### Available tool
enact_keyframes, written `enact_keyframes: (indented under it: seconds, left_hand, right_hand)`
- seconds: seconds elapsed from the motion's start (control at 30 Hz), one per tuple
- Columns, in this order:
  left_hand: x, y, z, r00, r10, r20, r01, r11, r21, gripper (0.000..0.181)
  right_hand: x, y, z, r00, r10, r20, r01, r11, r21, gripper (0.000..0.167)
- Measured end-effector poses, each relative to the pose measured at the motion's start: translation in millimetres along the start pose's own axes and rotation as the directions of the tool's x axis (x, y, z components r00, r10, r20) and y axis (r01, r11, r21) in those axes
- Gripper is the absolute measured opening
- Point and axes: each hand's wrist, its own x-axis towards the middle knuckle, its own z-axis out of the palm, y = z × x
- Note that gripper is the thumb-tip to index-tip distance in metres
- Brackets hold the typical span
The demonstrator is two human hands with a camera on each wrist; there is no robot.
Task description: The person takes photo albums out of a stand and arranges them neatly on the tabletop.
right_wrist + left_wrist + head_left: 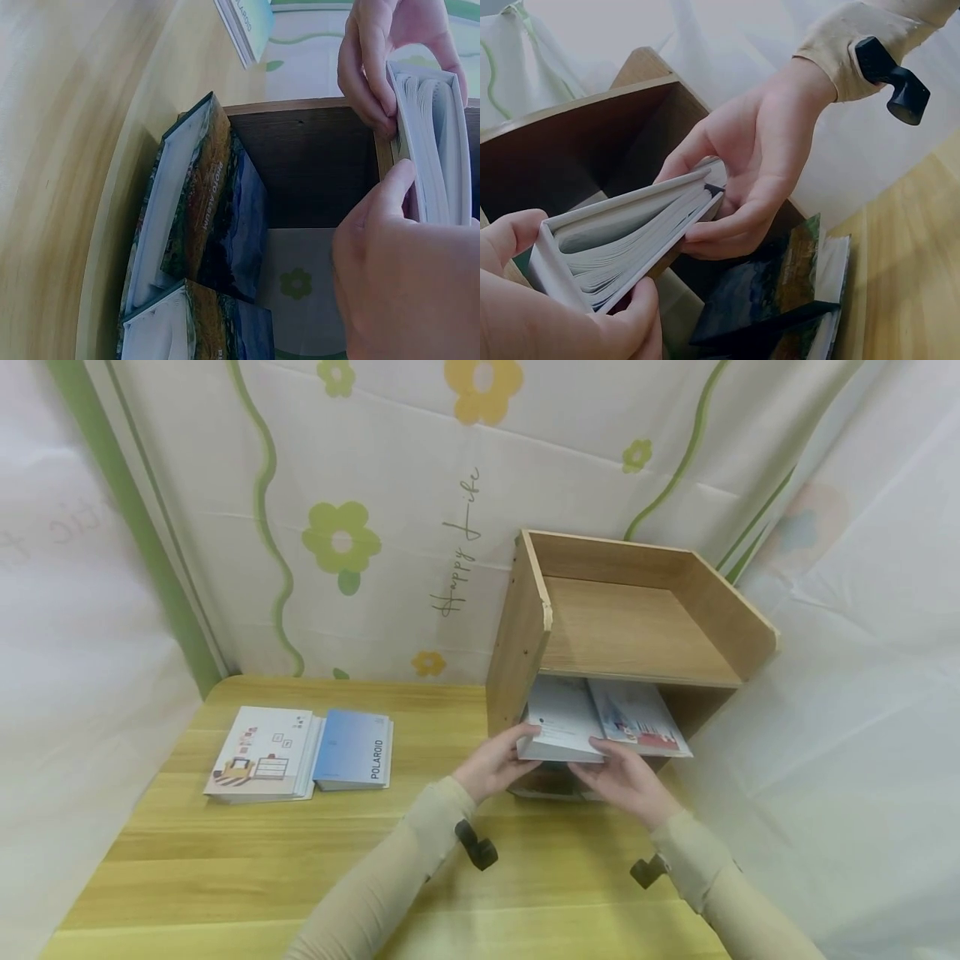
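Observation:
Both hands hold a white photo album (562, 720) at the front of the middle level of a wooden shelf (607, 627). My left hand (491, 767) grips its left edge, thumb on top and fingers below. On the right part of its front edge, my right hand (626, 781) pinches it the same way. The page edges of this album (431, 150) face me and fan slightly apart. Beside it on that level lies another white album (637, 720) with a printed building picture, its front edge jutting out.
Dark picture-covered photo albums (217, 210) stand in the shelf's lowest level. On the table (247, 860), at the left, lie a white illustrated album (258, 752) and a blue POLAROID album (351, 747), on top of others. A flowered curtain (390, 527) hangs behind.

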Motion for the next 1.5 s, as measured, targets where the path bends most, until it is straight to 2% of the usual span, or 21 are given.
enact_keyframes:
  seconds: [0.4,0.6,0.83,1.03,1.23,1.5]
  left_hand:
    - [1.1,-2.0,-0.7,1.0,0.008,-0.021,-0.008,0.999,-0.036,0.064]
    - [2.4,-4.6,-2.6,1.0,0.013,-0.013,-0.013,0.999,-0.036,0.063]
    - [2.5,-7.1,-6.0,0.999,0.032,-0.008,-0.032,0.998,-0.045,0.062]
    - [4.9,-8.6,-6.1,0.999,0.039,-0.012,-0.04,0.998,-0.058,0.064]
    - [6.3,-11.9,-6.5,0.999,0.044,-0.008,-0.045,0.998,-0.052,0.064]
    - [2.7,-15.0,-4.7,0.996,0.081,-0.031,-0.082,0.996,-0.034,0.06]
  right_hand:
    - [2.7,-2.0,1.0,1.0,0.002,-0.001,-0.002,1.0,-0.03,0.041]
    - [3.4,-1.8,-0.6,1.0,0.003,-0.002,-0.003,0.999,-0.047,0.043]
    - [3.5,2.0,3.3,1.0,0.023,0.014,-0.023,0.999,0.031,0.038]
    - [4.3,6.8,7.6,1.0,-0.013,-0.022,0.015,0.995,0.096,0.043]
    - [3.5,11.0,8.2,0.998,-0.052,-0.042,0.056,0.995,0.087,0.049]
    - [1.0,14.7,9.5,0.995,-0.082,-0.055,0.086,0.994,0.073,0.055]
